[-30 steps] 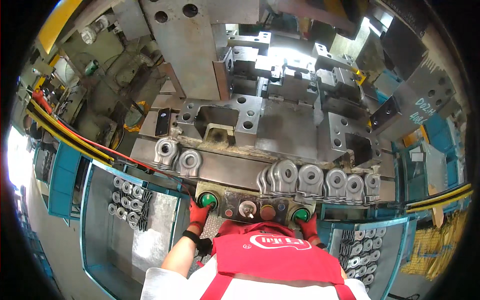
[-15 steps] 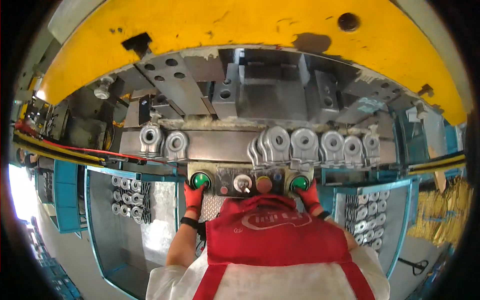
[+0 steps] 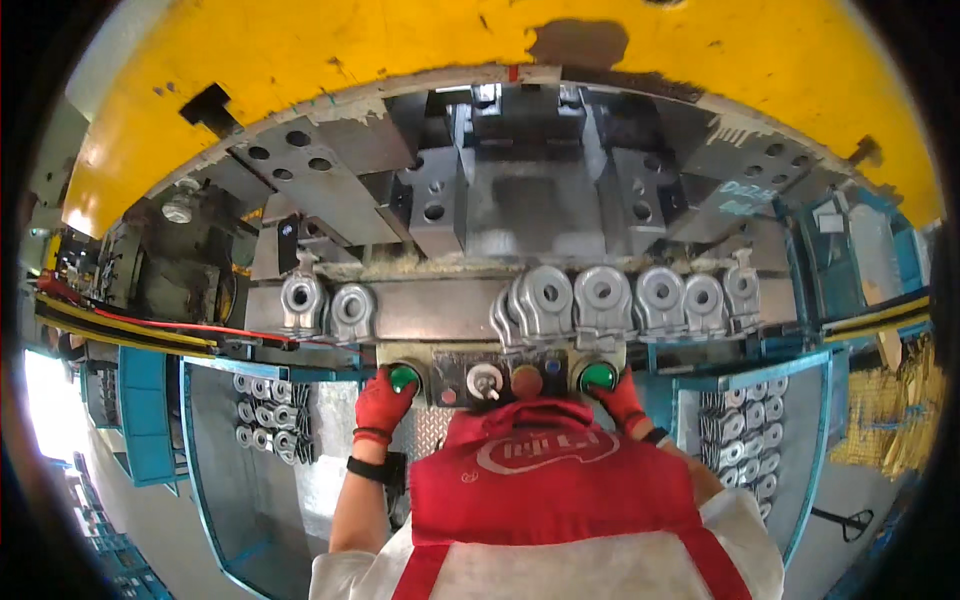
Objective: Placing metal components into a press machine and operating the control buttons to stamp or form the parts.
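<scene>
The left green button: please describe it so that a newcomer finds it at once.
Below the yellow beam, find the panel above the red apron. The left green button sits at its left end, by the left hand. The right green button is by the right hand.

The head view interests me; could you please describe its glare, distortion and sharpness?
In the head view, the yellow beam bows into an arc, corners go black and the left edge is blown white; in that view, the left bin shows bright sheen, and the control panel looks fairly sharp.
</scene>
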Tool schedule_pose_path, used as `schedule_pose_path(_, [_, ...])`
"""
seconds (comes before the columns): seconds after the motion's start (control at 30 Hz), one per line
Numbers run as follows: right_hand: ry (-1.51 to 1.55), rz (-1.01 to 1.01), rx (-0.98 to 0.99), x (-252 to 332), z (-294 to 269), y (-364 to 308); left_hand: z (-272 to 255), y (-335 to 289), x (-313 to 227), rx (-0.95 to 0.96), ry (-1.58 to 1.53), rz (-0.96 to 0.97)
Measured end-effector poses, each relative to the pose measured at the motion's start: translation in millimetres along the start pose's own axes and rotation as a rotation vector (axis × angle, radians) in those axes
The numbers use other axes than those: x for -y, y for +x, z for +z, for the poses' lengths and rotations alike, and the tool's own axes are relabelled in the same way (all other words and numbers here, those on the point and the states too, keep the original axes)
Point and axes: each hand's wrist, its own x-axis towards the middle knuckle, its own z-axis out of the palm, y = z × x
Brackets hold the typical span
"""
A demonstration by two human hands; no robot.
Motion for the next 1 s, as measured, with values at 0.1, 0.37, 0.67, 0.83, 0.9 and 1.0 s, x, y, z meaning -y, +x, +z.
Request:
schedule_pose_path(0.1, [-0.228, 0.055, -0.039, 2, -1, 3, -52, 5, -86, 0.053, -0.388, 0.327])
schedule_pose_path(0.37, [-0.073, 0.159, 0.093, 23, -9, 0, -127, 135, -313, -0.563, -0.104, 0.783])
schedule_pose_path(0.67, [-0.311, 0.184, 0.092, 56, -16, -21, -112, 303, -441, -0.308, 0.133, 0.317])
schedule_pose_path(0.83, [-0.458, 0.399, 0.327, 106, -52, -32, -137, 305, -439, -0.153, 0.232, 0.421])
schedule_pose_path(0.9, [-0.308, 0.309, 0.191, 127, -63, -31, -142, 284, -438, -0.387, -0.002, 0.186])
schedule_pose_path(1.0, [-0.366, -0.158, -0.245, 151, -55, -16, -157, 241, -414, -0.387, -0.03, 0.387])
